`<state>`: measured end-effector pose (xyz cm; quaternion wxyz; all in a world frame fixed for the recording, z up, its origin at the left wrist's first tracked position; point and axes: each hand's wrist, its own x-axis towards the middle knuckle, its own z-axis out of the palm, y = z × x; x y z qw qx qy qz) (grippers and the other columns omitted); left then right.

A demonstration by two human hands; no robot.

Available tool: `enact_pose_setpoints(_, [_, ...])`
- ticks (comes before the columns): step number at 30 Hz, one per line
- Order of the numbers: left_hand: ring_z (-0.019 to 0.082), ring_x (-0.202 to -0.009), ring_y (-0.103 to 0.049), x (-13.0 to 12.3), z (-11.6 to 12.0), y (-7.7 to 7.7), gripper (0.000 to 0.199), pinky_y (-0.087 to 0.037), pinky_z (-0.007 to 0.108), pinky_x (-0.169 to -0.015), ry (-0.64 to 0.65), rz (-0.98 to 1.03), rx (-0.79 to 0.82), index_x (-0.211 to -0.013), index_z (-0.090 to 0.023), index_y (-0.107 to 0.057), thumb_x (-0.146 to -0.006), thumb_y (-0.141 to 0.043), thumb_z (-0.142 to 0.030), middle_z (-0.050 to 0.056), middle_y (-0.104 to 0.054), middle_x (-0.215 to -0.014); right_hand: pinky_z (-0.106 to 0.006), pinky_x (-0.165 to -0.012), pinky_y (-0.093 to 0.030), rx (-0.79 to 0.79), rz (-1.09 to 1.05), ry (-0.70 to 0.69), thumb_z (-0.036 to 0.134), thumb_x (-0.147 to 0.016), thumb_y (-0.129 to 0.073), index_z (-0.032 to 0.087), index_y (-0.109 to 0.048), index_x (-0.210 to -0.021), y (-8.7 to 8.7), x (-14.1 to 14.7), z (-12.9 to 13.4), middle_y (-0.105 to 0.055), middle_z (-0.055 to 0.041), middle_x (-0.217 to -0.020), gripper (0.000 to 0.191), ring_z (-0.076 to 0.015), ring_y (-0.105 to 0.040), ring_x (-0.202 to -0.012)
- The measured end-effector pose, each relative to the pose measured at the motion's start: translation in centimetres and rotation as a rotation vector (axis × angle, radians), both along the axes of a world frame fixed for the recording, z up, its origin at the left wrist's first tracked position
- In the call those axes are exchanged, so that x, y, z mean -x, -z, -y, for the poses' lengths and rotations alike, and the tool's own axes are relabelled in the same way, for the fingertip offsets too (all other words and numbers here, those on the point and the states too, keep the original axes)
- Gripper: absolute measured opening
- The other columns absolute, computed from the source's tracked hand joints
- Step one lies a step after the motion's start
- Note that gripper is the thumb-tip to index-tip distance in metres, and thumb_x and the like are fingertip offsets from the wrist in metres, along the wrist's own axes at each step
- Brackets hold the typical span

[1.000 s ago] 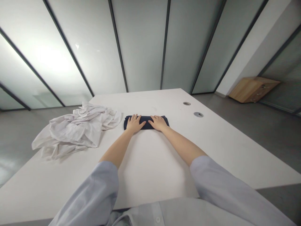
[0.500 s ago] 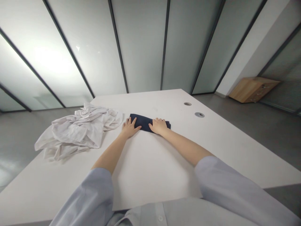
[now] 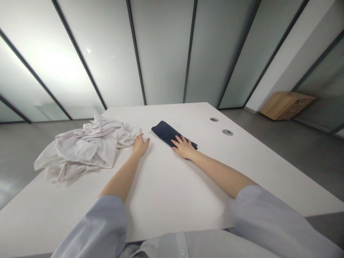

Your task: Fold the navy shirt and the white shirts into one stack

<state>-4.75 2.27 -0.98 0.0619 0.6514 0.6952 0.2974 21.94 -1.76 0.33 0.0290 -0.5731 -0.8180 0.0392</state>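
A dark navy folded cloth (image 3: 165,132) lies slanted on the white table (image 3: 166,193), its far end to the left. My right hand (image 3: 184,147) rests on the cloth's near right part with fingers spread, open. Beside the right edge of a crumpled pile of white cloth (image 3: 88,143) is my left hand (image 3: 140,144), apart from the navy cloth. Its thumb stands away from the fingers and it holds nothing.
Two round grommets (image 3: 227,132) sit in the table's right side. Frosted glass panels (image 3: 163,53) stand beyond the far edge. A wooden cabinet (image 3: 282,105) is on the floor at the right.
My left hand has left the navy cloth and moved left, toward the white pile. The navy cloth has turned, its left end now farther from me, with my right hand still on it.
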Motion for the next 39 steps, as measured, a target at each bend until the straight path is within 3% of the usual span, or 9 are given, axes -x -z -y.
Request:
enact_pose_setpoints(3, [0.029, -0.126, -0.051, 0.1, 0.1, 0.1, 0.052, -0.039, 0.042, -0.106, 0.006, 0.006, -0.008, -0.133, -0.01, -0.048, -0.088, -0.051, -0.036, 0.019, -0.056, -0.133, -0.066, -0.108, -0.024, -0.003, 0.0, 0.173, 0.049, -0.098, -0.031, 0.031, -0.034, -0.151, -0.2, -3.8, -2.4, -0.018, -0.0072, -0.162, 0.056, -0.0392, -0.02, -0.144])
enact_pose_setpoints(7, [0.03, -0.124, -0.053, 0.2, 0.2, 0.2, 0.052, -0.04, 0.042, -0.105, 0.023, -0.01, 0.004, -0.132, -0.009, -0.048, -0.088, -0.051, -0.036, 0.019, -0.058, -0.13, -0.065, -0.107, -0.028, -0.051, 0.004, 0.441, 0.047, -0.096, -0.036, 0.029, -0.043, -0.146, -0.5, -11.9, -4.7, -0.027, -0.0109, -0.159, 0.054, -0.0395, -0.028, -0.14])
enact_pose_setpoints(13, [0.031, -0.126, -0.051, 0.1, 0.4, 0.2, 0.059, -0.04, 0.043, -0.106, 0.022, -0.015, 0.008, -0.137, -0.009, -0.043, -0.087, -0.052, -0.037, 0.02, -0.055, -0.135, -0.067, -0.104, -0.025, -0.079, -0.029, 0.945, 0.053, -0.094, -0.037, 0.027, -0.052, -0.14, -0.4, -22.1, -5.0, -0.038, -0.0179, -0.149, 0.056, -0.0451, -0.033, -0.135])
enact_pose_setpoints(18, [0.03, -0.129, -0.049, 0.0, 0.6, 0.1, 0.061, -0.038, 0.042, -0.108, 0.018, -0.042, 0.033, -0.139, -0.008, -0.041, -0.087, -0.053, -0.037, 0.02, -0.053, -0.137, -0.061, -0.104, -0.028, -0.094, -0.025, 0.89, 0.055, -0.093, -0.038, 0.03, -0.05, -0.141, 0.3, -25.0, -4.7, -0.039, -0.0156, -0.15, 0.056, -0.0415, -0.035, -0.134])
enact_pose_setpoints(23, [0.03, -0.13, -0.048, 0.0, 0.7, 0.1, 0.059, -0.037, 0.041, -0.108, 0.028, -0.062, 0.029, -0.139, -0.007, -0.042, -0.088, -0.052, -0.036, 0.021, -0.053, -0.138, -0.056, -0.102, -0.033, -0.093, 0.004, 0.881, 0.053, -0.093, -0.039, 0.027, -0.052, -0.14, 0.0, -25.6, -5.0, -0.042, -0.0162, -0.146, 0.055, -0.0392, -0.041, -0.129])
enact_pose_setpoints(28, [0.029, -0.127, -0.051, 0.2, 0.6, 0.2, 0.058, -0.039, 0.042, -0.106, 0.038, -0.06, 0.023, -0.138, -0.009, -0.043, -0.088, -0.051, -0.037, 0.019, -0.054, -0.137, -0.051, -0.099, -0.036, -0.189, 0.081, 0.82, 0.035, -0.09, -0.046, 0.017, -0.06, -0.13, -1.2, -24.2, -6.0, -0.052, -0.0201, -0.134, 0.046, -0.0357, -0.046, -0.123])
enact_pose_setpoints(32, [0.029, -0.124, -0.053, 0.1, 0.6, 0.0, 0.056, -0.041, 0.04, -0.104, 0.049, -0.092, 0.036, -0.136, -0.01, -0.046, -0.088, -0.05, -0.038, 0.018, -0.056, -0.136, -0.046, -0.098, -0.038, -0.281, 0.045, 0.618, 0.032, -0.09, -0.047, 0.016, -0.061, -0.128, -1.2, -19.4, -6.5, -0.054, -0.0178, -0.132, 0.044, -0.0329, -0.048, -0.12])
enact_pose_setpoints(36, [0.027, -0.117, -0.057, 0.0, 0.8, -0.3, 0.045, -0.043, 0.039, -0.101, 0.091, -0.166, 0.078, -0.126, -0.014, -0.057, -0.088, -0.048, -0.037, 0.014, -0.063, -0.125, -0.038, -0.098, -0.04, -0.188, -0.016, 0.344, 0.028, -0.092, -0.043, 0.02, -0.062, -0.126, 0.3, -12.8, -5.9, -0.057, -0.012, -0.132, 0.039, -0.0267, -0.052, -0.118])
enact_pose_setpoints(39, [0.028, -0.115, -0.058, -0.2, 1.1, -0.6, 0.039, -0.044, 0.039, -0.1, 0.119, -0.219, 0.091, -0.117, -0.017, -0.064, -0.087, -0.049, -0.038, 0.013, -0.065, -0.122, -0.036, -0.099, -0.039, -0.126, -0.015, 0.269, 0.027, -0.095, -0.038, 0.021, -0.061, -0.124, 1.2, -9.5, -5.2, -0.059, -0.0114, -0.13, 0.038, -0.0252, -0.051, -0.12])
